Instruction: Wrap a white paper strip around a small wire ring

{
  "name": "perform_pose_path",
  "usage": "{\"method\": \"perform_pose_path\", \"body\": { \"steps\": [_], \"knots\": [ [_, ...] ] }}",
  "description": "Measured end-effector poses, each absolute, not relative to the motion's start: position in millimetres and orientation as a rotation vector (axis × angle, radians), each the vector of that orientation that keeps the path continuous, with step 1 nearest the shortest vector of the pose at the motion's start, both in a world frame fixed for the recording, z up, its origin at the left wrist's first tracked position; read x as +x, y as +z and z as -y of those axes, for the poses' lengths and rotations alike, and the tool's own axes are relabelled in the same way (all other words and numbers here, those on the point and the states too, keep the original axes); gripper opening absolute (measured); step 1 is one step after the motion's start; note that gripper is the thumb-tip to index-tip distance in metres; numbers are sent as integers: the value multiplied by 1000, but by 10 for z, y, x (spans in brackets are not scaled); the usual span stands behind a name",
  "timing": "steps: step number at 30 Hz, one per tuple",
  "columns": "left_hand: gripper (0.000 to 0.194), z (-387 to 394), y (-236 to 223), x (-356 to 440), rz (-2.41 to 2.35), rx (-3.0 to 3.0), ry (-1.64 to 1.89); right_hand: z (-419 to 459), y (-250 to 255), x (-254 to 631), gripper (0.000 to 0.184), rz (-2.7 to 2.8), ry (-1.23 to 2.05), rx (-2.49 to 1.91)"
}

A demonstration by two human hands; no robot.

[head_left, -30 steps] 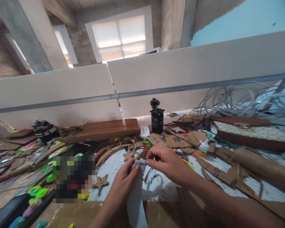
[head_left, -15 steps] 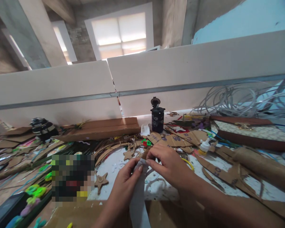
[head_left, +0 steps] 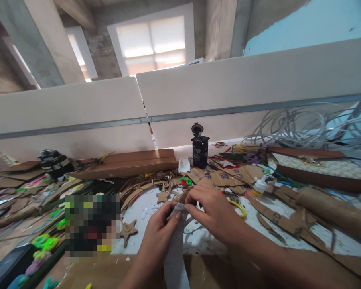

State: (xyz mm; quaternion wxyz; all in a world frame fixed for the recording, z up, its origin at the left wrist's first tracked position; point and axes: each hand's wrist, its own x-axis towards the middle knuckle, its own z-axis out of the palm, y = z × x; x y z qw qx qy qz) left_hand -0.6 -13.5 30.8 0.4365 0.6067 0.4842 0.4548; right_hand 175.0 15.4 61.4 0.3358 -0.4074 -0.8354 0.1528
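My left hand [head_left: 159, 228] and my right hand [head_left: 212, 210] meet over the middle of a cluttered work table. Both pinch the top end of a long white paper strip [head_left: 173, 257] that hangs down toward me. The fingertips of the two hands nearly touch at the strip's upper edge. Cardboard stars [head_left: 128, 230] lie on the white table surface just left of my hands. A brown cardboard sheet [head_left: 108, 273] lies under my forearms at the near edge.
A dark bottle with a flip cap [head_left: 200, 150] stands behind my hands. A small glue bottle [head_left: 259, 186], a yellow ring [head_left: 239, 206], cardboard scraps [head_left: 225, 174], a cardboard roll [head_left: 331, 208] and coiled tubing [head_left: 303, 124] fill the right. A white partition [head_left: 228, 88] backs the table.
Both hands stayed together on the strip and dropped slightly, with small finger movements at its top end. The view shifted a little.
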Motion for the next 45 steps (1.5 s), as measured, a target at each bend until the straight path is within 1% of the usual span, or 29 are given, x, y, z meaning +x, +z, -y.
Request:
{"method": "perform_pose_path", "body": {
  "steps": [8, 17, 45],
  "knots": [
    [28, 154, 308, 10, -1258, 1566, 1151, -135, 607, 1731, 18, 2170, 400, -1066],
    [30, 152, 280, 6, -1294, 1595, 1145, -140, 564, 1714, 17, 2146, 418, -1082],
    [30, 147, 250, -6, -1269, 1588, 1157, -125, 550, 1694, 16, 2135, 398, -1102]
  ]
}}
